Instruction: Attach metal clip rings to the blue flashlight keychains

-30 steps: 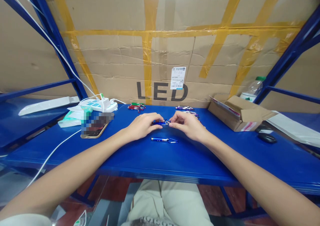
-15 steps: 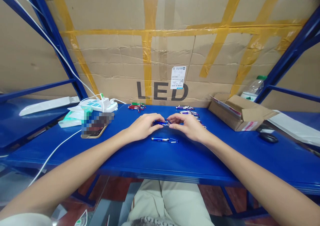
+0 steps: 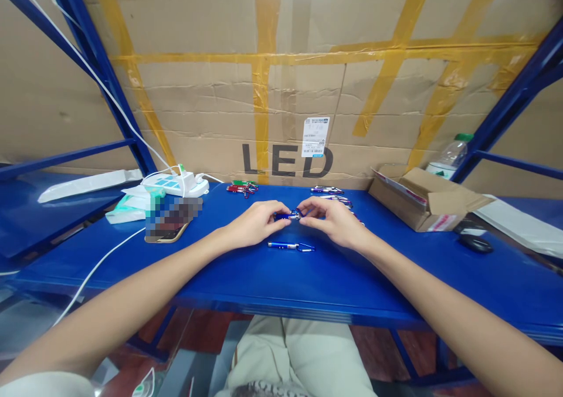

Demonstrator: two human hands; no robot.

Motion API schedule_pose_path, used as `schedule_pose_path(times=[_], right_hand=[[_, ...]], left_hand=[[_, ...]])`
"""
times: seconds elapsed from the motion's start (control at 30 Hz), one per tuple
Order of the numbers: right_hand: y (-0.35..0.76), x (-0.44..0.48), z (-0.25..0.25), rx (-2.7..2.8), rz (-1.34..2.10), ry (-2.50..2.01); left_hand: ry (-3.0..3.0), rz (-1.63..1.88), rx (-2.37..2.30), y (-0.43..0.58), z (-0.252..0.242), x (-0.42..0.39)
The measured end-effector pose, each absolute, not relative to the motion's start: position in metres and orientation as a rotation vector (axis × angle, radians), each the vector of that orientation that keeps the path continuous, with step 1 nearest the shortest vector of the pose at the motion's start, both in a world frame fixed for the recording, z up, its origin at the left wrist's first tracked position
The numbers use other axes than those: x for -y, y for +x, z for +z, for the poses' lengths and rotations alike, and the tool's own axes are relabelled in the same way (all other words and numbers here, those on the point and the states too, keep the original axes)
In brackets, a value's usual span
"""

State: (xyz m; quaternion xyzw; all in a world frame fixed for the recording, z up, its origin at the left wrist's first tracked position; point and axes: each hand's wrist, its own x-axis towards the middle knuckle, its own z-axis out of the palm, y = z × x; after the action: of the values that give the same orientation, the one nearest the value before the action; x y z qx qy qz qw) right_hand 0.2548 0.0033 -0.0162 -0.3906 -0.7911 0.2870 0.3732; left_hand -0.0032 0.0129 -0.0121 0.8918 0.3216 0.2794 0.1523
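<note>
Left hand (image 3: 255,224) has edged slightly toward the right hand (image 3: 332,221) compared with a second ago, carrying the held blue pen (image 3: 285,216) with it; the view has also shifted slightly. Starting at far left: a long white package (image 3: 90,186), then a white-and-green packet (image 3: 127,209) near a power strip (image 3: 169,183) and a phone (image 3: 178,231), partly pixelated. Red pens (image 3: 237,189) lie near the table's back edge, a green one (image 3: 241,183) just behind. At centre, I note the left thumb and fingers clamped on the body of the held blue pen, above the blue table (image 3: 281,282); a second blue pen (image 3: 284,245) lies nearer the front edge. Right thumb and forefinger close on the held pen's clip end. Behind the right hand: purple pens (image 3: 324,190), partly hidden. Farther right: an open carton (image 3: 409,203), a bottle (image 3: 453,156) behind it, a black mouse (image 3: 475,243).
</note>
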Motion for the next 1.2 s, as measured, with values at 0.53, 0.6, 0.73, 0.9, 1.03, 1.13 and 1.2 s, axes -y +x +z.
schedule_pose_path(times=[0.53, 0.6, 0.73, 0.9, 1.03, 1.13, 1.2], right_hand=[[0.2535, -0.0002, -0.0101, 1.963, 0.710, -0.987], [0.2535, -0.0002, -0.0101, 1.957, 0.705, -0.982], [0.2533, -0.0002, -0.0100, 1.962, 0.685, -0.980], [0.2531, 0.0007, -0.0099, 1.967, 0.684, -0.994], [0.2529, 0.0018, -0.0091, 1.961, 0.683, -0.997], [0.2526, 0.0024, -0.0087, 1.962, 0.663, -0.989], [0.2524, 0.0028, -0.0085, 1.966, 0.635, -0.984]], left_hand=[[2.590, 0.800, -0.910, -0.0024, -0.0092, -0.0081], [2.604, 0.793, -0.910, -0.0027, -0.0089, -0.0083], [2.632, 0.783, -0.892, -0.0026, -0.0080, -0.0090], [2.586, 0.810, -0.904, -0.0016, -0.0076, -0.0093], [2.581, 0.825, -0.899, -0.0016, -0.0076, -0.0092], [2.589, 0.826, -0.904, -0.0016, -0.0068, -0.0086], [2.597, 0.822, -0.912, -0.0017, -0.0064, -0.0081]])
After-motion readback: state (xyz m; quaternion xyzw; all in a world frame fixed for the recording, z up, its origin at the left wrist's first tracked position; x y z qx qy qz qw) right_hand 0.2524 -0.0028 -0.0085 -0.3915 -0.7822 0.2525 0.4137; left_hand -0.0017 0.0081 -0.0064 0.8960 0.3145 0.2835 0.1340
